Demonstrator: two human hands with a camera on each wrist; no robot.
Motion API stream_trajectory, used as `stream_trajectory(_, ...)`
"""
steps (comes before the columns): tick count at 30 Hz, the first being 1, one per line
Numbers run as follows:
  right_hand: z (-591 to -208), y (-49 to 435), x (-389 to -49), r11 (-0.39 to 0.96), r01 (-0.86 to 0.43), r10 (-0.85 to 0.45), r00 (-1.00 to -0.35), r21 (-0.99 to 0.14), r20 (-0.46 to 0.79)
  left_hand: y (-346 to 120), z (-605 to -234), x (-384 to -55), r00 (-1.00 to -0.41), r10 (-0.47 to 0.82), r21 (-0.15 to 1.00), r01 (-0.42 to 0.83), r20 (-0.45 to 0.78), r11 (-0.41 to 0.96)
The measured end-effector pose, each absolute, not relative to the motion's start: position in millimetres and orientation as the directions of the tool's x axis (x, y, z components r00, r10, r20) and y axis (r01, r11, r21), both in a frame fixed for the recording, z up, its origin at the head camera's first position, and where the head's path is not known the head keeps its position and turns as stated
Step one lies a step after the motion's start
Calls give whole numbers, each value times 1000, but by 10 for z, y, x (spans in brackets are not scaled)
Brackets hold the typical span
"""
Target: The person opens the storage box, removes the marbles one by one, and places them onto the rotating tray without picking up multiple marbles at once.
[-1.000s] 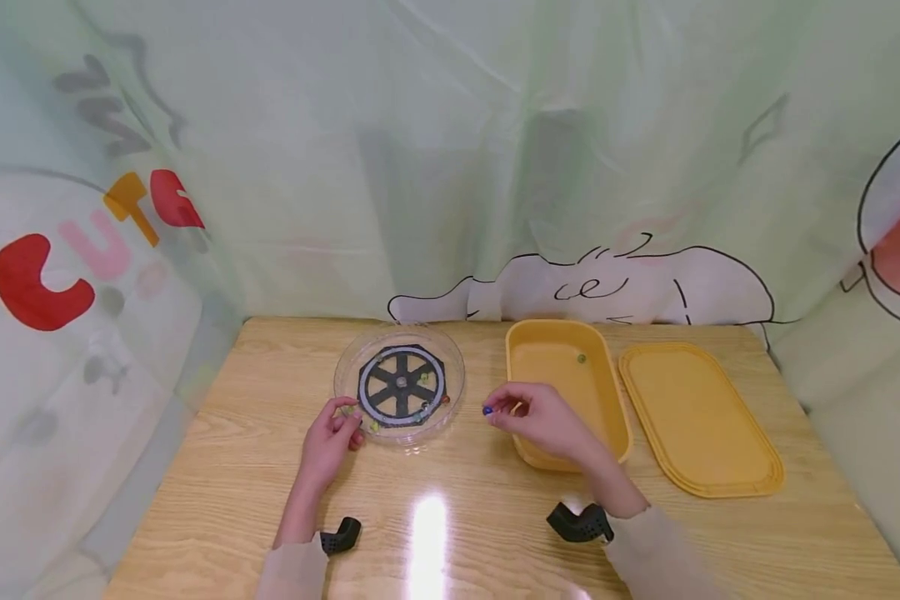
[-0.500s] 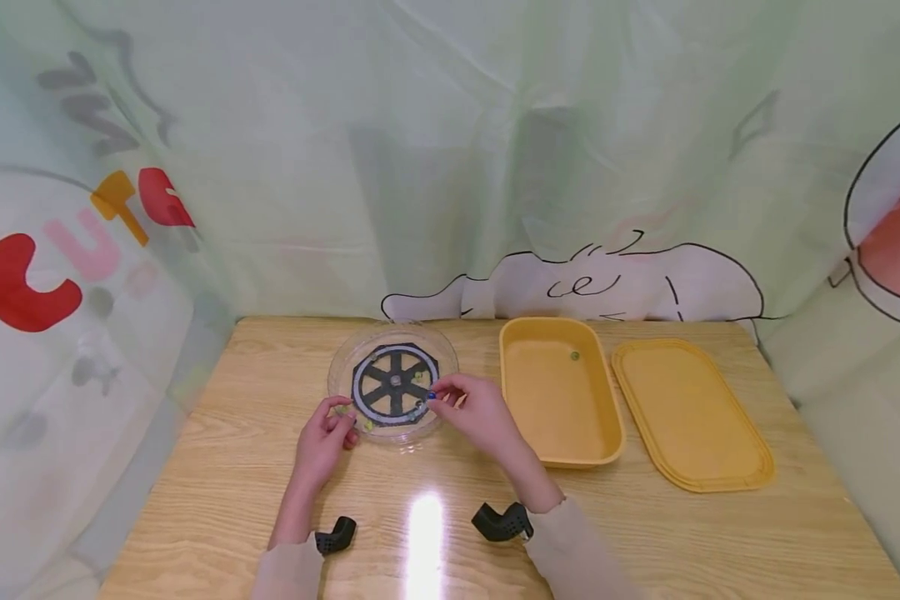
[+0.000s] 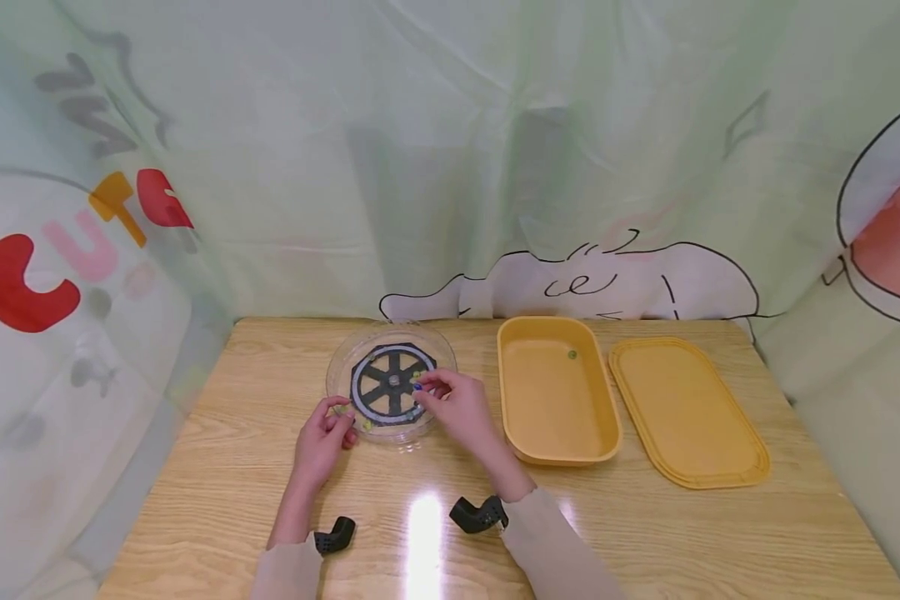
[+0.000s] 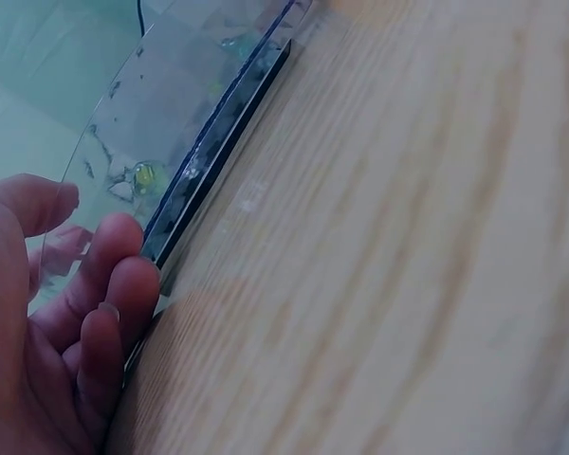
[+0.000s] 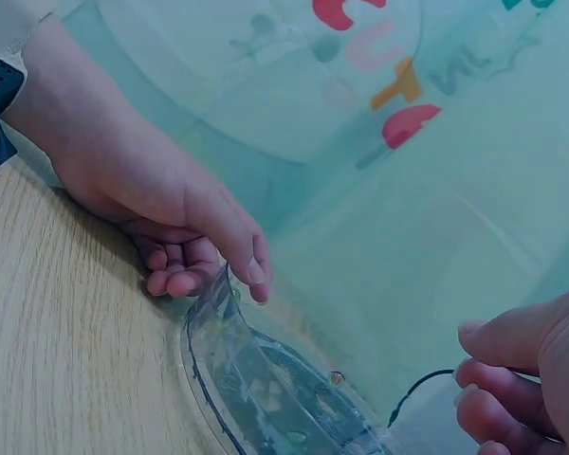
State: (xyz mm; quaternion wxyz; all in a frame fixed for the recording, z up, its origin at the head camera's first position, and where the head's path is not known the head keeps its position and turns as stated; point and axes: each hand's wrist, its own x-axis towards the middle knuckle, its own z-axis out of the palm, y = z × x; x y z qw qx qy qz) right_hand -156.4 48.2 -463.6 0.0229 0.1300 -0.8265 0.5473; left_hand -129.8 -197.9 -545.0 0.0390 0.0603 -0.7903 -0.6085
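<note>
A clear round dish (image 3: 335, 360) with a dark spoked wheel pattern (image 3: 370, 372) stands on the wooden table. My left hand (image 3: 322, 446) holds its near-left rim, thumb over the wall and fingers curled low outside. Over the right part of the dish, my right hand (image 3: 457, 412) pinches a small blue marble (image 3: 417, 386) between thumb and fingertips. In the right wrist view those fingers (image 5: 498, 374) hide the marble. Several marbles lie in the dish, among them a yellow-green marble (image 3: 367, 424) near the front and a yellow one (image 4: 145, 177) in the left wrist view.
Right of the dish stands a yellow plastic tub (image 3: 504, 392) with one green marble (image 3: 572, 355) inside. Beyond it a matching yellow lid (image 3: 690, 408) lies flat. A printed curtain (image 3: 450, 167) hangs behind the table (image 3: 217, 467). Black wrist devices (image 3: 335, 535) jut from both sleeves.
My right hand has moved left from beside the tub to over the dish, carrying the blue marble. The left hand has stayed at the dish's rim.
</note>
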Motion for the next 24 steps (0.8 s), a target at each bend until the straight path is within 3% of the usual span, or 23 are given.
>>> stream_trajectory(12, -4665, 453, -1571, 383, -195, -190, -973, -903, 129, -1984, -5428, -1286, -989, -145, 963, -49, -11, 266)
stream_trajectory(24, -4426, 683, -1526, 369, -156, -135, -984, -916, 113, -1987, -5440, -1295, -990, -142, 966, -25, 13, 258)
